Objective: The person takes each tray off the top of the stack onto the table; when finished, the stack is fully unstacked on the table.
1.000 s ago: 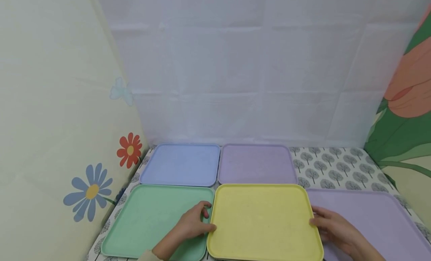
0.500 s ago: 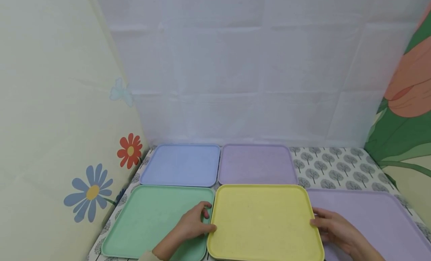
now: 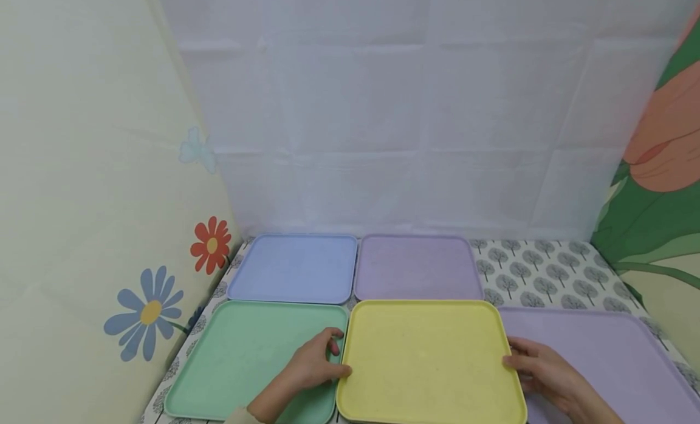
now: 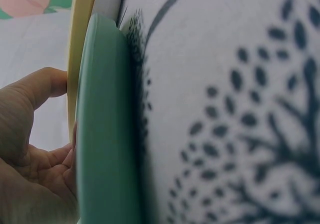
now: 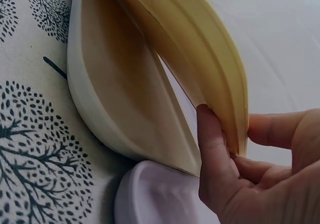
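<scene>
A yellow tray (image 3: 426,360) lies front centre in the head view, with both hands at its short sides. My left hand (image 3: 314,360) holds its left rim, thumb on top. The other fingers sit by the seam with the green tray (image 3: 246,351) and are partly hidden behind that tray in the left wrist view. On the far side my right hand (image 3: 549,372) pinches the right rim between thumb and fingers. In the right wrist view the yellow tray's edge (image 5: 220,79) is tilted up off a pale tray (image 5: 115,84) beneath it, leaving a wedge-shaped gap.
Behind lie a blue tray (image 3: 295,267) and a purple tray (image 3: 418,267). A lilac tray (image 3: 607,357) is at the right, under my right hand. The tree-print cloth (image 3: 541,272) covers the table. A white sheet (image 3: 404,120) hangs at the back.
</scene>
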`<act>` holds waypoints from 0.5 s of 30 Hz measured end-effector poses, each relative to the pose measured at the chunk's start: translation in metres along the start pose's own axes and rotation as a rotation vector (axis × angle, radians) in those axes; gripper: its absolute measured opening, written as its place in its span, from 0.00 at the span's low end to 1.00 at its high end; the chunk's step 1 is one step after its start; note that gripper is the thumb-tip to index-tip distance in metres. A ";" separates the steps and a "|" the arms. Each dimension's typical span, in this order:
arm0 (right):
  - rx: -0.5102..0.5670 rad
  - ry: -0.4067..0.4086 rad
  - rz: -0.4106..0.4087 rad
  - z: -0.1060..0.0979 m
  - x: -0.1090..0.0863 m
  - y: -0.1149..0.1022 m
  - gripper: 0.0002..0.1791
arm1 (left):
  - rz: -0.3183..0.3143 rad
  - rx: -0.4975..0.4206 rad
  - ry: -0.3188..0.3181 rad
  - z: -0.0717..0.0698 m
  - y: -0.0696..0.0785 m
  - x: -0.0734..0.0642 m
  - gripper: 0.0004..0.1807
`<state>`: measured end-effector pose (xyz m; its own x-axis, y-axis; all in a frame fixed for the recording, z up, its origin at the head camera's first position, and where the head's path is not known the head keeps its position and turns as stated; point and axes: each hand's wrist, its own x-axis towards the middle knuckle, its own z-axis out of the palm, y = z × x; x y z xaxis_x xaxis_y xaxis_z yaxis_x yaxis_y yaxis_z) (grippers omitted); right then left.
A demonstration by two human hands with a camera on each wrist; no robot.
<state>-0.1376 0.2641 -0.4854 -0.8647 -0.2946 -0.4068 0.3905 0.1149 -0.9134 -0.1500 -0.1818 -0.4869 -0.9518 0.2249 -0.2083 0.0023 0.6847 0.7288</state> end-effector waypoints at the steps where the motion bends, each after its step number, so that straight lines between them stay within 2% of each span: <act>1: -0.001 0.001 -0.001 0.000 0.000 0.000 0.43 | 0.000 0.001 0.000 0.000 0.000 0.000 0.38; 15: -0.023 0.066 -0.029 -0.007 -0.002 0.001 0.42 | -0.003 -0.038 -0.005 -0.002 0.002 -0.002 0.39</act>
<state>-0.1376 0.2717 -0.4852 -0.8949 -0.2350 -0.3794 0.3580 0.1294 -0.9247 -0.1483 -0.1821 -0.4835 -0.9504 0.2266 -0.2132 -0.0119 0.6584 0.7525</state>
